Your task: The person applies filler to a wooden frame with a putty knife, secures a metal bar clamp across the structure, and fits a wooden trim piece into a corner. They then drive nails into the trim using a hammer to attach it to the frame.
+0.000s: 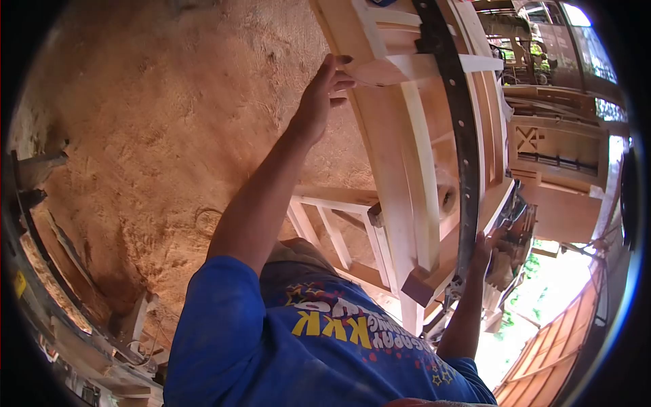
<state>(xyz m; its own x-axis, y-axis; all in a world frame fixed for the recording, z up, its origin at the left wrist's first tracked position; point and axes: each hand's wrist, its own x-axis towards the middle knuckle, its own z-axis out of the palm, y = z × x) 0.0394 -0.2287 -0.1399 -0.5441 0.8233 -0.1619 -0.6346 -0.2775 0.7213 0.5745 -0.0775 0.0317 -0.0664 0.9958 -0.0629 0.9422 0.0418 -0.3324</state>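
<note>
My left hand [329, 88] is open, its fingers spread beside the rounded end of a pale wooden piece [390, 71]. That piece lies crosswise over a long wooden frame [383, 136] with several parallel rails. A dark metal bar clamp [456, 102] with a row of holes runs along the frame and over the crosswise piece. My right hand [481, 252] is closed at the lower end of the clamp, with part of its fingers hidden. Close to it, a reddish-brown wooden block [418, 287] sits at the frame's near end.
Below the frame stands another slatted wooden frame [339, 237] on the brown dirt floor [163, 136]. Wooden furniture parts [556, 146] are stacked at the right. Planks and scraps [68, 264] lie at the far left, and a slatted panel [553, 346] leans at lower right.
</note>
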